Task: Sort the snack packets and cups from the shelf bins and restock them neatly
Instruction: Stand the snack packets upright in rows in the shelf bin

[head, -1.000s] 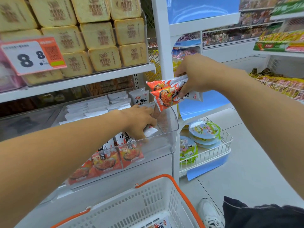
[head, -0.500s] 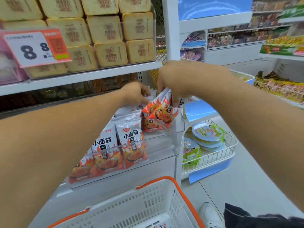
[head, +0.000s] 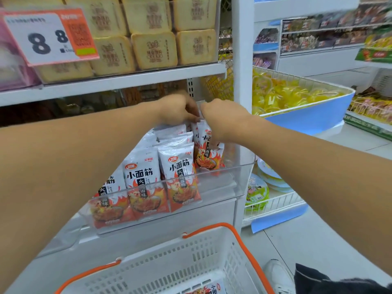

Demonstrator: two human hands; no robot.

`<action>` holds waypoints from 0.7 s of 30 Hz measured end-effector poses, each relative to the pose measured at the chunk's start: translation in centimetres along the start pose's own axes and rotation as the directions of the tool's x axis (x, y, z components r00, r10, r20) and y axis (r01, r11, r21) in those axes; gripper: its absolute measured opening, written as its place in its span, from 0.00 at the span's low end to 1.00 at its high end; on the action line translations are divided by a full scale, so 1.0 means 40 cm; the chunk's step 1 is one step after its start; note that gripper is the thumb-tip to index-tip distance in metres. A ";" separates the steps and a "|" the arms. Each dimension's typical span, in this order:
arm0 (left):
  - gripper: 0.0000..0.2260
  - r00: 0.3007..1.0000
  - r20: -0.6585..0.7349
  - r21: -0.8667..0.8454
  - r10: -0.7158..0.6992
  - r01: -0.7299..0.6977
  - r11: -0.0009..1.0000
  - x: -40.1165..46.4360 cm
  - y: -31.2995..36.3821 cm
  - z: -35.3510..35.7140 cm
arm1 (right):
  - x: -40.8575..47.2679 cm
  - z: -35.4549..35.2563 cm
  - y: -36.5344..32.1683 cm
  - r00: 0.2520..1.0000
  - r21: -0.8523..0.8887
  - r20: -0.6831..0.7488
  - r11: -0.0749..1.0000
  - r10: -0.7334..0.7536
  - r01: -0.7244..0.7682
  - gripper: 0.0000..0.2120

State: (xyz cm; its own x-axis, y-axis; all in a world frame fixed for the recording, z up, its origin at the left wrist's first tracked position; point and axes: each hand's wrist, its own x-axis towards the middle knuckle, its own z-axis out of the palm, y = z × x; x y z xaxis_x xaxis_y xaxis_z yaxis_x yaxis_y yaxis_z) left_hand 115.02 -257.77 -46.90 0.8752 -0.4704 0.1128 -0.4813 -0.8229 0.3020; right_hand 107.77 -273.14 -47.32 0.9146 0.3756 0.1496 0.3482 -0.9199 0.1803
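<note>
Your right hand (head: pixel 222 120) pinched two snack packets (head: pixel 209 152) at the right end of the clear bin (head: pixel 237 183), and your left hand (head: pixel 180 110) gripped their tops. You should have stood them upright, labels facing front.

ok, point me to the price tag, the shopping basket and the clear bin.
price tag (head: pixel 40 39), head view, white area by the digits
shopping basket (head: pixel 244 245), head view, orange rim on the right
clear bin (head: pixel 220 186), head view, bare front wall
</note>
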 end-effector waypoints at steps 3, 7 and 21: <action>0.07 0.999 -0.003 0.036 -0.054 0.054 0.998 0.004 0.004 -0.001 | 0.002 0.015 0.007 0.998 -0.090 0.036 0.995 -0.045 0.048 0.26; 0.08 0.976 -0.030 -0.043 -0.214 0.213 0.976 0.011 0.004 0.000 | 0.001 0.033 0.013 0.985 -0.171 0.112 0.974 -0.132 0.150 0.34; 0.04 0.989 0.081 0.008 -0.125 0.125 0.992 -0.016 0.007 -0.016 | 0.012 0.039 0.009 0.990 -0.199 0.091 0.972 -0.108 0.125 0.29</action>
State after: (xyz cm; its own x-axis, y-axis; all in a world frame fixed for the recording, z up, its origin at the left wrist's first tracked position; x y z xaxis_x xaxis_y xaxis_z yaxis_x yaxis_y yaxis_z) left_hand 114.36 -257.50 -46.27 0.9217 -0.3878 -0.0028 -0.3684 -0.8779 0.3058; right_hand 108.66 -273.45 -48.70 0.8864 0.4612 0.0399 0.4119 -0.8250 0.3870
